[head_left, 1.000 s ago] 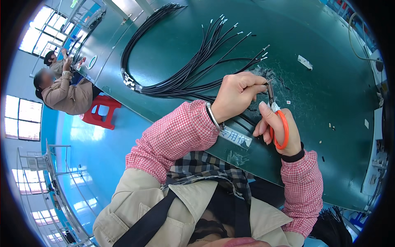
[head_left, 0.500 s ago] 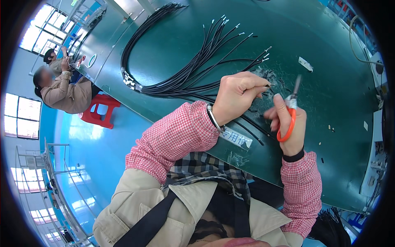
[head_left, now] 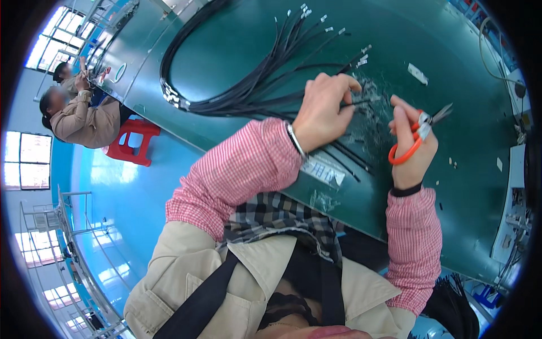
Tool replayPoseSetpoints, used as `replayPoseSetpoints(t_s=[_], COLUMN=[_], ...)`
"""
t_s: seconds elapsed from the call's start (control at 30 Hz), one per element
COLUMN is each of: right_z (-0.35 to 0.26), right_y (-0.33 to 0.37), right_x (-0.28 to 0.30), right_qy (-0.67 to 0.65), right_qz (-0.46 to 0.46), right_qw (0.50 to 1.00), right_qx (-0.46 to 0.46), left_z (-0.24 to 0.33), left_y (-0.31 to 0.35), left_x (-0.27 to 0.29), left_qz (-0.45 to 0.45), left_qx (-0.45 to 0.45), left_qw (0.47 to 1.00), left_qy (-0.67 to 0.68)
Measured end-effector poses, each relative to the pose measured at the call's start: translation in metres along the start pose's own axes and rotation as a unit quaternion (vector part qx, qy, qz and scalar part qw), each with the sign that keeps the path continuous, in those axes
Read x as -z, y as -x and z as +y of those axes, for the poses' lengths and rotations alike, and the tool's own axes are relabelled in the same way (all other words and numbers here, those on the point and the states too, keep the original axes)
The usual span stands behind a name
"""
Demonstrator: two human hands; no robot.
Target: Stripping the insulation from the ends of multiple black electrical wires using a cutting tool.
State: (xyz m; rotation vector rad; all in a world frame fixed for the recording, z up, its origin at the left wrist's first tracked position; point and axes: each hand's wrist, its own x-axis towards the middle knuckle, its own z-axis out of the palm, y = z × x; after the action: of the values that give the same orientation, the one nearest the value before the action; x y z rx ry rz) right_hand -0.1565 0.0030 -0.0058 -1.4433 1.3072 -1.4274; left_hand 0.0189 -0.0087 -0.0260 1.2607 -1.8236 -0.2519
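The black cables (head_left: 226, 107) lie on the green worktop (head_left: 474, 130), bunched and curving from the upper left of the frame; their long axis then runs rightward beneath the left hand (head_left: 326, 107), with white tips (head_left: 304, 10) fanning toward the top centre; the left thumb and forefinger stand apart at their tips, one thin cable end showing beside them; whether the other fingers grip it, I cannot tell.

The right hand (head_left: 416, 153), right of centre, has its fingers closed around the orange handles of the scissors (head_left: 422, 131); the blades point to the upper right, away from the cables; thumb and forefinger reach upward.

The cables look light, springy and smooth, best pinched near an end; the scissors seem light and rigid, best held by the loops.
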Motion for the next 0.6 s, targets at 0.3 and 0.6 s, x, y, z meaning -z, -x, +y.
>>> replayPoseSetpoints(t_s=[0.3,0.6], right_z=[0.02,0.027], right_y=[-0.014,-0.016], right_x=[0.012,0.017], right_qy=[-0.044,-0.062], right_qz=[0.023,0.02], right_qw=[0.998,0.997], right_qx=[-0.045,-0.039], left_z=[-0.035,0.018], left_y=[-0.01,0.034], left_x=[0.011,0.02], left_qz=[0.181,-0.125], left_qx=[-0.01,-0.039], left_qw=[0.975,0.991], left_qy=[-0.132,0.007])
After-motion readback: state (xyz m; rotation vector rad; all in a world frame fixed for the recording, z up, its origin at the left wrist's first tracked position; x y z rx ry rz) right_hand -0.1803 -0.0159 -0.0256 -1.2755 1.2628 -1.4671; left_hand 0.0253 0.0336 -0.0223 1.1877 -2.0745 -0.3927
